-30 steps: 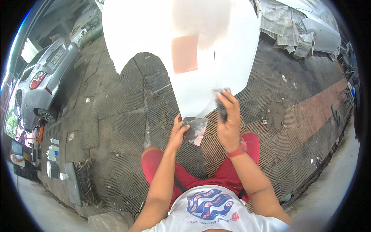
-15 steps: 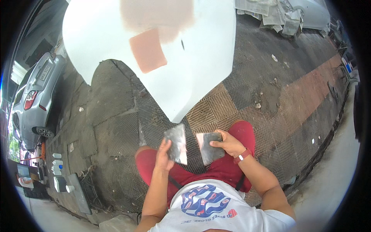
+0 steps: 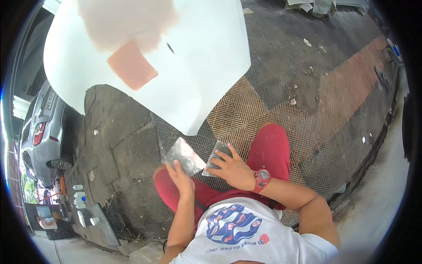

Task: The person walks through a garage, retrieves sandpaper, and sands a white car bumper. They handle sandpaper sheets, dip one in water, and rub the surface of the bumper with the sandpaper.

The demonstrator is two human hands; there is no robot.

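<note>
In front of me is a large white car body panel (image 3: 200, 61), its pointed lower end near my knees. A squarish pink-brown patch (image 3: 132, 66) is on it, below a larger blurred brownish area (image 3: 127, 22). My left hand (image 3: 181, 179) grips a flat, grey-white smeared rectangular plate (image 3: 187, 154) by its lower edge, thumb on top. My right hand (image 3: 237, 169) holds a smaller dark grey flat rectangular piece (image 3: 223, 148), fingers spread over its top face. The two flat pieces are close together at their near corners, over my lap.
A silver car (image 3: 46, 132) stands at the left. Lower left are several white containers (image 3: 81, 198) beside a grey flat board (image 3: 105, 224). Ribbed floor mats (image 3: 237, 110) lie under the panel, with scattered scraps (image 3: 307, 42) to the right. A pale ledge (image 3: 378, 193) runs along the right.
Both hands have turned their flat pieces and brought them closer together, the right hand moving left with its fingers now across its piece. The view has shifted, so the panel appears farther left.
</note>
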